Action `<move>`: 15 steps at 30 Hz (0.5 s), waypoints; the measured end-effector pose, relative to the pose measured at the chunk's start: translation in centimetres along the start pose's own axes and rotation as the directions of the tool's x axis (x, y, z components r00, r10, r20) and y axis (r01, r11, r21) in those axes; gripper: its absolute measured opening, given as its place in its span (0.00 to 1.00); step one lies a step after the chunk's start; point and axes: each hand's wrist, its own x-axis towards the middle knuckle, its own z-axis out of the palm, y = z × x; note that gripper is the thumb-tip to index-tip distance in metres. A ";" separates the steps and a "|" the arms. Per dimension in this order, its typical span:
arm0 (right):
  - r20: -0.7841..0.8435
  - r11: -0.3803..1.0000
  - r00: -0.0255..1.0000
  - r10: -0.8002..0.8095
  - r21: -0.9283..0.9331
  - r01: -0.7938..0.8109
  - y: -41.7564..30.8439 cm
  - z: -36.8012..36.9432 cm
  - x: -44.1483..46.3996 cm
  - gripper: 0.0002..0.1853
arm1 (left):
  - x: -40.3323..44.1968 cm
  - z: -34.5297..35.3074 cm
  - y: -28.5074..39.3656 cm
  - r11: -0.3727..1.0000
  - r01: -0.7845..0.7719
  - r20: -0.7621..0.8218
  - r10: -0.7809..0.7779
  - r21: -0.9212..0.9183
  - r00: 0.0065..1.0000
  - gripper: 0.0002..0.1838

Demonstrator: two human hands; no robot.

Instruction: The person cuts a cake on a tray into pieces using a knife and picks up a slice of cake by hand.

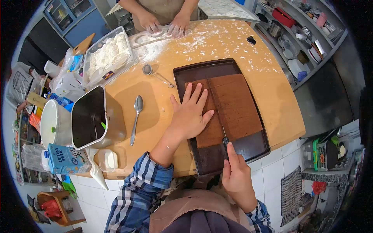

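A flat brown sheet cake (239, 105) lies on a dark baking tray (248, 147) at the table's near right edge. My right hand (237, 176) is closed round the black handle of a long knife (218, 110), whose blade runs lengthwise over the cake, left of its middle. With fingers spread, my left hand (192, 114) rests flat on the cake's left part, beside the blade. Whether the blade has gone through the cake, I cannot tell. To the left of my left hand a metal spoon (136, 118) lies on the table.
Across the table (278, 116), another person's hands (165, 25) work in flour near a tub of dough (108, 54). A small strainer (157, 75) lies beyond the spoon. At left stand a deep metal container (116, 120), a white bucket (56, 120) and a blue milk carton (68, 159).
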 end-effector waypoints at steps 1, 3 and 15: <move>0.000 1.000 1.000 -0.002 -0.004 0.002 0.0 0.0 0.1 0.27 | 0.0 0.0 0.0 1.000 -0.001 -0.003 0.001 -0.001 1.000 0.35; 0.020 0.999 1.000 -0.005 -0.039 0.006 0.1 -0.1 0.2 0.28 | 0.0 0.1 0.0 1.000 0.002 -0.011 -0.002 0.000 1.000 0.35; 0.033 0.999 0.999 -0.005 -0.049 0.007 -0.4 -0.9 0.5 0.28 | -0.1 -0.2 0.3 1.000 0.017 0.009 -0.017 0.014 1.000 0.35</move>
